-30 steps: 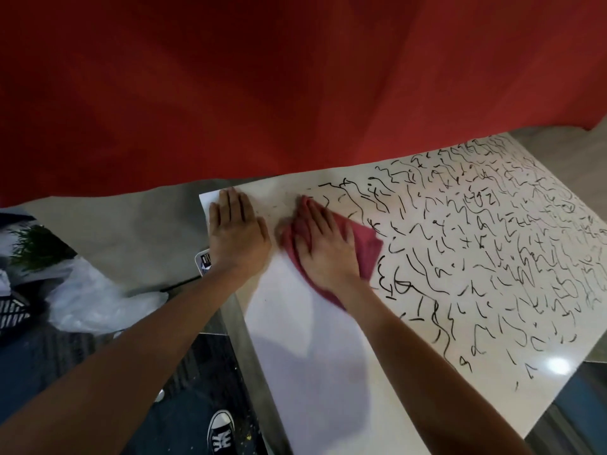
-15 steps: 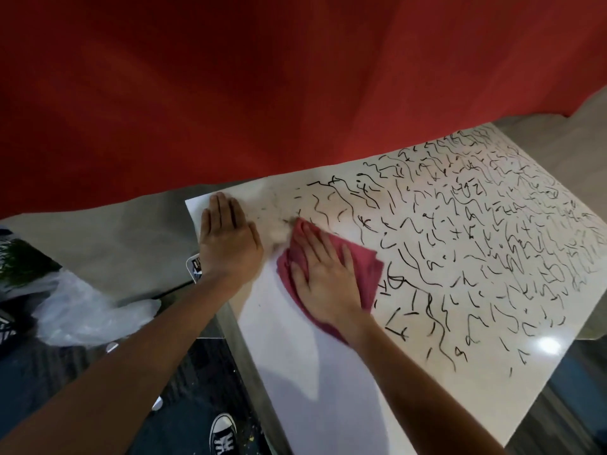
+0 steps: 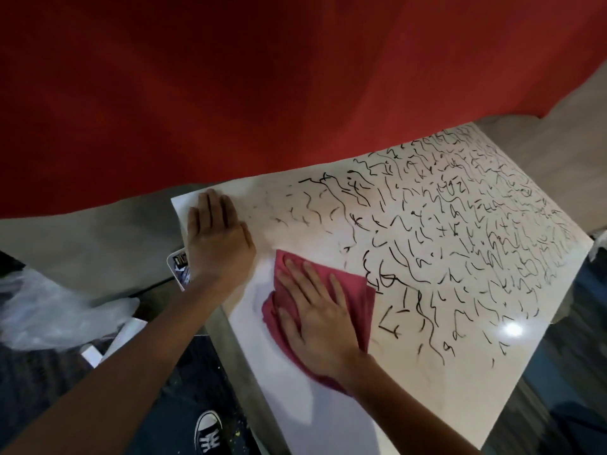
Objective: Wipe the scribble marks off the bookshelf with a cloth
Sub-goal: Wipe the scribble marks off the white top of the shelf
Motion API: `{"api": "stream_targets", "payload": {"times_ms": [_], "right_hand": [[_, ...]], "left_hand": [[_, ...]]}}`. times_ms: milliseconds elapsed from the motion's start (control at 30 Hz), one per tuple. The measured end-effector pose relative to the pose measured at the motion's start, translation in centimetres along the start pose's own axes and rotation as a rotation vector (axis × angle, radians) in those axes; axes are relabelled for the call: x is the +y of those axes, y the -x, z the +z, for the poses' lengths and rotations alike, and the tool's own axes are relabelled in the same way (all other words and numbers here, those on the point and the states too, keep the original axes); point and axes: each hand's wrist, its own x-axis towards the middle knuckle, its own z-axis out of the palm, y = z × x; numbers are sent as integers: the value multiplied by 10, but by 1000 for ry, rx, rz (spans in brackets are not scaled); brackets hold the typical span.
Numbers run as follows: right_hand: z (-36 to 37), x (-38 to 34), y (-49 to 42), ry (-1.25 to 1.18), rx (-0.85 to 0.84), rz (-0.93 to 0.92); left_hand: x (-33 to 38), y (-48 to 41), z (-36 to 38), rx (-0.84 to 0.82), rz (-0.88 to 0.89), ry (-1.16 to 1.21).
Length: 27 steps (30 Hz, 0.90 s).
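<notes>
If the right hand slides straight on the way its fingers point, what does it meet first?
The right hand, flat on the cloth, points up-left at faint smeared marks on the shelf. It would likely pass just beside the thumb of the left hand, though that gap looks narrow.

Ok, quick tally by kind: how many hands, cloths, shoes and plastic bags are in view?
Hands: 2, the left hand and the right hand
Cloths: 1, the red cloth
Shoes: 1, the black shoe
Plastic bags: 1, the plastic bag
Total: 5
</notes>
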Motion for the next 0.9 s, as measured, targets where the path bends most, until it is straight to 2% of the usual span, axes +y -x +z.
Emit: {"api": "stream_targets", "payload": {"times_ms": [100, 233, 333, 467, 533, 667, 800, 900], "right_hand": [[-1, 7, -65, -20, -19, -11], [-3, 10, -129, -5, -77, 100], [-3, 4, -89, -12, 1, 65], [-1, -9, 29, 8, 17, 12], [0, -10, 47, 11, 30, 22], [-2, -1, -23, -17, -22, 18], [-3, 16, -122, -32, -68, 139], [1, 13, -126, -15, -81, 156]], "left_hand": [[0, -2, 1, -6, 13, 6], [-1, -1, -1, 52, 12, 28], [-3, 0, -4, -37, 2, 3], [-4, 1, -2, -8, 13, 9], [-5, 0, 2, 1, 12, 14], [-6, 0, 4, 57, 23, 51], [-4, 1, 0, 76, 20, 50], [-3, 4, -2, 58, 10, 35]]}}
